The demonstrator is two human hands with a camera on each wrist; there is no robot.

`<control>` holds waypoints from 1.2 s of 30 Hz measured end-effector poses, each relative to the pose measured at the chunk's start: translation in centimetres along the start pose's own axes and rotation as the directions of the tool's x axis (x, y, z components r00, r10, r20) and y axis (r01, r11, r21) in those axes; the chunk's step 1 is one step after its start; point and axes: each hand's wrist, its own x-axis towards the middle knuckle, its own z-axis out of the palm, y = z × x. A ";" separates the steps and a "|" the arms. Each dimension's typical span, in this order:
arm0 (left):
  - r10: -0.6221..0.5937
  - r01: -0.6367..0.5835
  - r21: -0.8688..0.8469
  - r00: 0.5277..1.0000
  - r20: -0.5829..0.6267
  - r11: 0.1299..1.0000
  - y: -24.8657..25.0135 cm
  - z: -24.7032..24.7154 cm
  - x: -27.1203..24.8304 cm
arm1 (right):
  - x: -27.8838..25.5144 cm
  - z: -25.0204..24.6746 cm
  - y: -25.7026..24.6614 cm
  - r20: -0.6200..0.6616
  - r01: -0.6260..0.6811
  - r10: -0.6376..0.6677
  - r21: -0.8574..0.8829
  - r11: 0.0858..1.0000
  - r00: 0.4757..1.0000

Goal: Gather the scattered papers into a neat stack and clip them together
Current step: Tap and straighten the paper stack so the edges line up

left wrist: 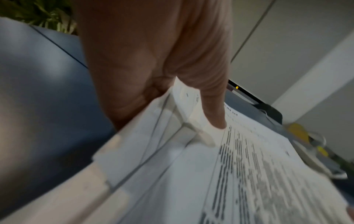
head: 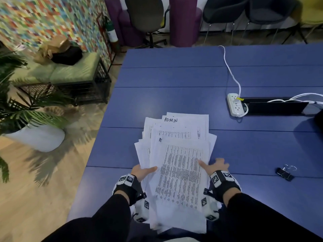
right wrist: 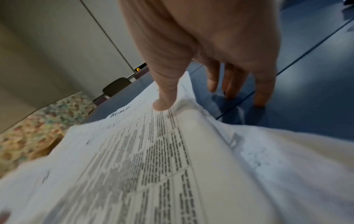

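Note:
A loose, fanned pile of printed papers (head: 180,154) lies on the blue table (head: 174,75) right in front of me, with one sheet marked "ADMIN" at the far end. My left hand (head: 143,172) grips the pile's left edge. Its thumb (left wrist: 216,118) lies on top of the papers (left wrist: 249,174), and its fingers are hidden beneath. My right hand (head: 215,165) is at the right edge, where its thumb (right wrist: 164,103) presses on the papers (right wrist: 153,159). Its spread fingers (right wrist: 231,84) reach down to the table beside them. Black binder clips (head: 285,172) lie to the right, apart from both hands.
A white power strip (head: 235,104) with a cable (head: 230,70) lies beyond the papers on the right, next to a black cable slot (head: 274,107). The table's left edge drops to the floor, where a potted plant (head: 17,102) stands. Chairs (head: 145,14) stand behind the table.

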 end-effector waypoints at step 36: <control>0.657 -0.650 -0.235 0.751 -0.056 0.723 15.5 3.0 -9.4 | -4.4 -8.6 -9.9 -0.247 0.410 -0.414 0.833 0.371 0.876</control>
